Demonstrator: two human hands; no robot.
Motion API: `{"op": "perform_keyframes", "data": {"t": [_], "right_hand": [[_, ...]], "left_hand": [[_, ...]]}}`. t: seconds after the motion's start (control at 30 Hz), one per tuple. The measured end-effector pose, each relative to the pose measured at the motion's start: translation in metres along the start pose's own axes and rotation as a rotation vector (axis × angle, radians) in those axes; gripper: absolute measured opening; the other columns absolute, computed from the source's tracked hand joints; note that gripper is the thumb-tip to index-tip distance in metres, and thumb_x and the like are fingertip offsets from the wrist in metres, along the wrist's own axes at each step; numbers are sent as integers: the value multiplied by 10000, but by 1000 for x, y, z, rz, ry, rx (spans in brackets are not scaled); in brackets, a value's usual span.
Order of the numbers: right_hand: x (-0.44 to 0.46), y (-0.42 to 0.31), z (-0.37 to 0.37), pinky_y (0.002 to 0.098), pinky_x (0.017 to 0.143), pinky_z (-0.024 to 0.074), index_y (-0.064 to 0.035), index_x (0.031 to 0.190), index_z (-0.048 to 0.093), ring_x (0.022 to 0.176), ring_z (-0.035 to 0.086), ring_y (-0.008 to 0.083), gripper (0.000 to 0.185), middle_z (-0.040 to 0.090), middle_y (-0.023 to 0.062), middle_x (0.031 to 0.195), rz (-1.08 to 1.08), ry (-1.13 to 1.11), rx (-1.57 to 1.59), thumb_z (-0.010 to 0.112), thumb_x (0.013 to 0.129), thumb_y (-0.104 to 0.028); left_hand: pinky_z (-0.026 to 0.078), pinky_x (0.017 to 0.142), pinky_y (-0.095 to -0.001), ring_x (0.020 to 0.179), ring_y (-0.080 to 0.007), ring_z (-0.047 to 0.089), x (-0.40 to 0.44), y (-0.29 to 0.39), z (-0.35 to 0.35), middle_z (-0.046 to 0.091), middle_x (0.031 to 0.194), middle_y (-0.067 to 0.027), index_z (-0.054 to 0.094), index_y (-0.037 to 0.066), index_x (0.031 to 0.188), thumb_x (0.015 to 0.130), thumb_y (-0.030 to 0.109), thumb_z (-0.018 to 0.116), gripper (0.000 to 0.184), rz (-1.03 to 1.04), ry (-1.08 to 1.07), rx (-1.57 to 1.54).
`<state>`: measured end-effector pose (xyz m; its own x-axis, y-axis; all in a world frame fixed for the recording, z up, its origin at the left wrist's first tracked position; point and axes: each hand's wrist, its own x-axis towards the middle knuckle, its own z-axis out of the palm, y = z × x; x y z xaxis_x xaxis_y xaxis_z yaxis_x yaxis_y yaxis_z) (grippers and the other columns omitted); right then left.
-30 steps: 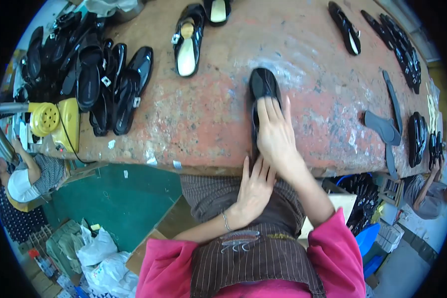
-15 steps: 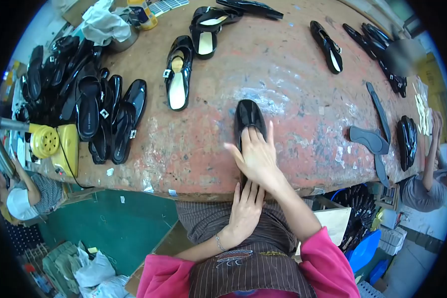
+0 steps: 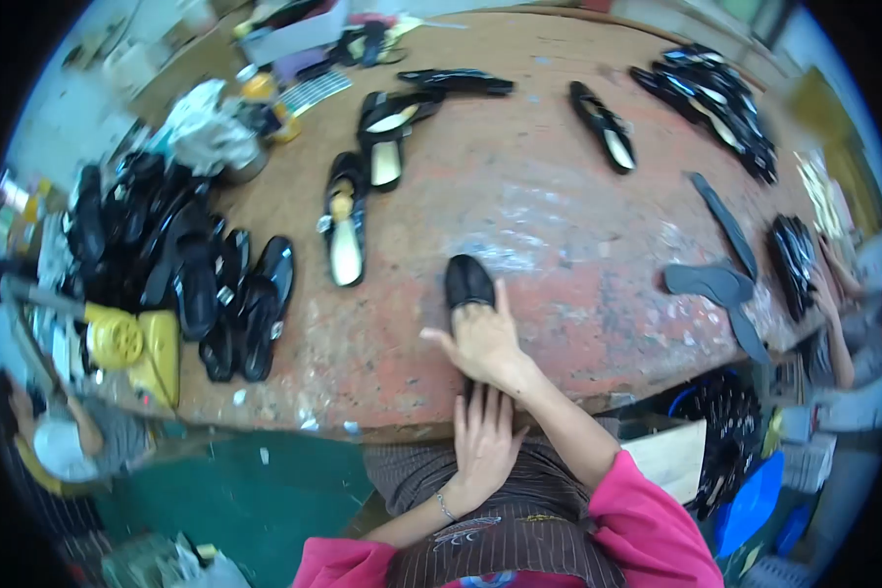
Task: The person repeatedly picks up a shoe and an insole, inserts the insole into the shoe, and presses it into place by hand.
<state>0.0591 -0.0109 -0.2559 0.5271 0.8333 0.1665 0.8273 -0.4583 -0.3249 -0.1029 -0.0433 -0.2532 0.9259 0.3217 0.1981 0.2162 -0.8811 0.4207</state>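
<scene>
A black shoe lies near the front edge of the worktable, its rounded toe pointing away from me. Across its opening lies my right hand, with the fingertips inside the shoe and the thumb stretched out to the left. My left hand is at the heel end, fingers straight and pointing forward below my right wrist. The heel is mostly hidden by my hands. Left of the shoe stands another black shoe with a pale insole and a shiny buckle.
Piled black shoes and a yellow device crowd the left side. Grey insoles, a black shoe and more shoes lie right. People sit at both sides; a co-worker's hand is at the right edge.
The view has tilted up, so the table and shoes appear lower and more of the far end shows. Both hands stay at the same shoe in nearly the same pose.
</scene>
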Motion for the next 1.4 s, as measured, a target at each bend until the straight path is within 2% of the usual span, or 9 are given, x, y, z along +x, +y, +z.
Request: {"op": "perform_keyframes", "data": {"t": [0.07, 0.17, 0.27, 0.47, 0.7, 0.9, 1.07, 1.2, 1.4], "right_hand": [[-8, 1, -51, 614, 1211, 167, 83, 1204, 662, 1241, 606, 373, 669, 627, 275, 1309, 28, -549, 129, 452, 1024, -527], [-56, 42, -74, 474, 1045, 480, -34, 1143, 729, 1084, 670, 390, 321, 727, 187, 1112, -108, 112, 684, 644, 959, -284], [-95, 110, -131, 435, 867, 552, -50, 1107, 747, 1006, 697, 373, 262, 725, 196, 1077, 372, 319, 490, 657, 894, -174], [-169, 267, -177, 422, 981, 526, -47, 1136, 742, 1110, 670, 353, 361, 697, 218, 1186, 884, 531, -77, 677, 781, -60], [-170, 362, -167, 534, 1251, 176, -179, 1519, 447, 1551, 147, 393, 968, 254, 212, 1646, 682, 65, -333, 826, 636, -54], [-143, 391, -165, 588, 1235, 168, -140, 1270, 588, 1401, 450, 372, 663, 581, 191, 1390, 555, 4, -428, 732, 639, 4], [-61, 356, -203, 466, 827, 500, 22, 1060, 667, 942, 645, 426, 326, 666, 251, 918, 353, 482, -74, 726, 747, -50], [25, 324, -201, 412, 909, 512, 30, 1108, 704, 1052, 651, 397, 372, 699, 224, 1095, 494, 321, 456, 735, 793, -167], [125, 333, -113, 471, 948, 507, 39, 1063, 722, 1104, 635, 430, 330, 652, 261, 1215, 455, 367, 295, 700, 786, -138]], "left_hand": [[384, 1073, -585, 1257, -442, 503, 28, 9, -15, 558, 1278, -270, 516, -47, 1342, 795, 271, 781, 686, -42, 127, 41], [434, 1043, -513, 1172, -435, 556, 49, -23, -10, 588, 1265, -251, 593, -36, 1144, 771, 114, 715, 420, 5, 71, -133], [447, 1022, -434, 1155, -374, 580, 66, -66, -70, 605, 1314, -233, 587, -46, 950, 730, 13, 656, 238, -44, 174, -332], [404, 1075, -382, 1235, -318, 560, 98, -232, -242, 577, 1401, -185, 576, -71, 1287, 831, -54, 606, 458, 13, 590, 359], [467, 942, -419, 1029, -366, 596, 59, -391, -268, 643, 1162, -216, 630, -20, 1184, 868, 101, 730, 353, -391, 234, 620], [453, 993, -408, 1106, -342, 586, 39, -358, -278, 620, 1232, -181, 559, -35, 1335, 890, 109, 739, 502, -321, 260, 460], [472, 958, -433, 1078, -374, 633, 76, -304, -257, 676, 1165, -195, 609, -10, 1261, 948, 188, 693, 380, -298, 465, 650], [480, 893, -465, 1005, -401, 636, 103, -273, -247, 689, 1103, -198, 612, 24, 1212, 958, 239, 682, 340, -502, 418, 764], [480, 914, -456, 1037, -373, 650, 105, -275, -250, 718, 1103, -178, 614, 30, 1236, 961, 220, 677, 340, -465, 510, 726]]}}
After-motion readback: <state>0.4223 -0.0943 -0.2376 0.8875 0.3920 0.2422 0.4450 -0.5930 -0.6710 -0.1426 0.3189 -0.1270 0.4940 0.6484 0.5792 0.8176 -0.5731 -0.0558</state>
